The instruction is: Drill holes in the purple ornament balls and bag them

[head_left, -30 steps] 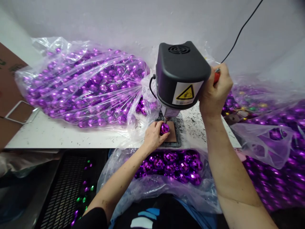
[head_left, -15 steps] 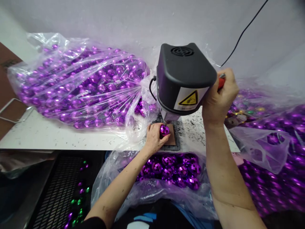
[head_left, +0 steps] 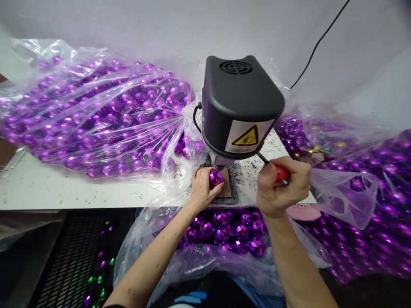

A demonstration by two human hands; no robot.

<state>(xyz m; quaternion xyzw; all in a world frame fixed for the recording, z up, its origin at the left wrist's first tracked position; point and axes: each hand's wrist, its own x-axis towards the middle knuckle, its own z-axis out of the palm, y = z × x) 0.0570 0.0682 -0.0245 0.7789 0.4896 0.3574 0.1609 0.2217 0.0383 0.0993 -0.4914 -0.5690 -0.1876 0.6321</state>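
Observation:
Between its fingers and thumb, my left hand (head_left: 203, 188) grips a shiny purple faceted ball (head_left: 215, 176) beneath the head of a black bench drill press (head_left: 242, 92). The ball is over a brown pad (head_left: 226, 186) on the machine's dark base (head_left: 235, 194); the tool's tip at the ball's top is mostly hidden by the housing. My right hand (head_left: 284, 186) is wrapped round the red-knobbed lever (head_left: 282, 174) at the machine's right side. An open plastic bag of purple faceted balls (head_left: 221, 226) lies in front, below the table edge.
A large clear bag of purple balls (head_left: 96, 115) rests on the left of the white table (head_left: 73, 184). More bagged purple balls (head_left: 379, 231) fill the right side. Dark shavings (head_left: 272, 147) litter the tabletop. At lower left is a black mesh crate (head_left: 67, 256) with small green and purple balls.
My right hand has pulled the red-knobbed lever down and toward me. My left hand keeps the purple ball under the machine. The view has shifted slightly to the right.

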